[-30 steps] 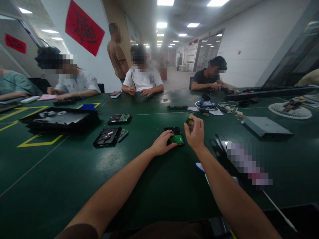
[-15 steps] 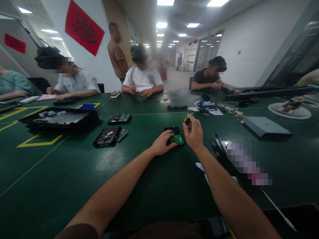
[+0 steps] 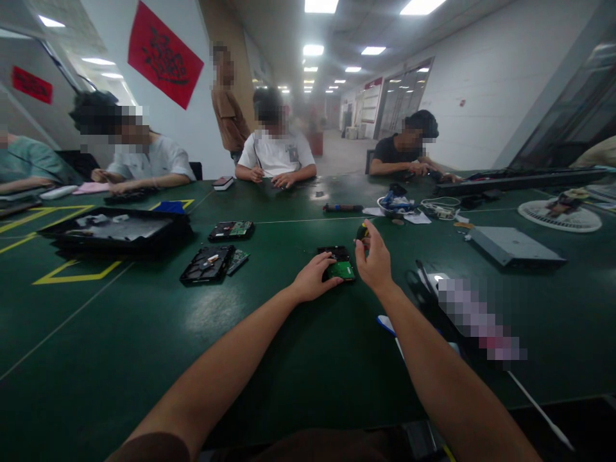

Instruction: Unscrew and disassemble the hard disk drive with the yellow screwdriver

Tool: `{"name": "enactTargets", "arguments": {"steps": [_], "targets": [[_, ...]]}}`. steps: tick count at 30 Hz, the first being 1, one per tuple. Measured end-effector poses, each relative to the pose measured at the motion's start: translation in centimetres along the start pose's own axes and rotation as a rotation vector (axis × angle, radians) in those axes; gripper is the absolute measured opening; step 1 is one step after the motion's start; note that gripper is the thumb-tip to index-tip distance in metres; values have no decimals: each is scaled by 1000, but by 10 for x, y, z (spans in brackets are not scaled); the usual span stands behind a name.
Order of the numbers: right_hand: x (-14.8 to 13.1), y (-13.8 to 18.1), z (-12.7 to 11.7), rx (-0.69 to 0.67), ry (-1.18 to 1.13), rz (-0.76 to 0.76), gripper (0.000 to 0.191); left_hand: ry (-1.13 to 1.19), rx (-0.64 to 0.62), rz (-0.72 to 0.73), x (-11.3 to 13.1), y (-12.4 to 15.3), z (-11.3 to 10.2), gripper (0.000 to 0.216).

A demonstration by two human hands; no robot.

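My left hand (image 3: 314, 277) lies over the near-left side of a hard drive (image 3: 343, 270), thumb and fingers gripping its edges. The drive is flat on the table, its green circuit board facing up; its far end is black. Just right of the drive, my right hand (image 3: 374, 258) is raised, its fingers closed around a screwdriver (image 3: 362, 233) with a black and yellow handle. The shaft and tip do not show clearly. To the left lie a black drive casing (image 3: 205, 264) with small bits on top, a loose circuit board (image 3: 237, 261) and another hard drive (image 3: 231, 230).
A black tray (image 3: 55, 232) stands at far left. A grey metal box (image 3: 517, 244) and a white round grille (image 3: 561, 215) lie at right. Nearer is a phone-like slab (image 3: 474, 314) with a white cable (image 3: 539, 407). Several people sit across the green table (image 3: 269, 359).
The screwdriver handle has turned slightly in my right fingers, and those fingers have shifted a little. My left hand and the hard drive stay in place.
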State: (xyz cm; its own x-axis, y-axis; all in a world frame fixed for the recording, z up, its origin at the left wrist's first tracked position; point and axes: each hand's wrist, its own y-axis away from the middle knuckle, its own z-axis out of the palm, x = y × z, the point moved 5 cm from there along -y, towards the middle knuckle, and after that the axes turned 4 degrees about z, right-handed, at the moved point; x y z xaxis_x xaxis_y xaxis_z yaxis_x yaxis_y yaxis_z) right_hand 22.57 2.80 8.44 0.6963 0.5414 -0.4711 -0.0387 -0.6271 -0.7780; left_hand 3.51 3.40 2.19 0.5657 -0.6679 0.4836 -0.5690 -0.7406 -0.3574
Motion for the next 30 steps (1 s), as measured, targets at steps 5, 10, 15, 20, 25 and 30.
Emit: {"name": "enactTargets", "arguments": {"steps": [5,10,15,20,25,30], "targets": [[-2,0,-2,18,18,17,57,5,3,0,-1,0,0,66],[-1,1,-2,16,-5,32,55,13,-14,-24,-2,0,0,66],[-1,1,-3,31,12,38,55,15,-3,-10,-2,0,0,65],[5,0,-2,34,0,41,58,10,3,-8,-2,0,1,65],[5,0,-2,35,-12,44,57,13,5,-3,-3,-1,3,64],[1,0,-4,50,-6,48,55,14,4,-6,-4,-1,3,64]]}}
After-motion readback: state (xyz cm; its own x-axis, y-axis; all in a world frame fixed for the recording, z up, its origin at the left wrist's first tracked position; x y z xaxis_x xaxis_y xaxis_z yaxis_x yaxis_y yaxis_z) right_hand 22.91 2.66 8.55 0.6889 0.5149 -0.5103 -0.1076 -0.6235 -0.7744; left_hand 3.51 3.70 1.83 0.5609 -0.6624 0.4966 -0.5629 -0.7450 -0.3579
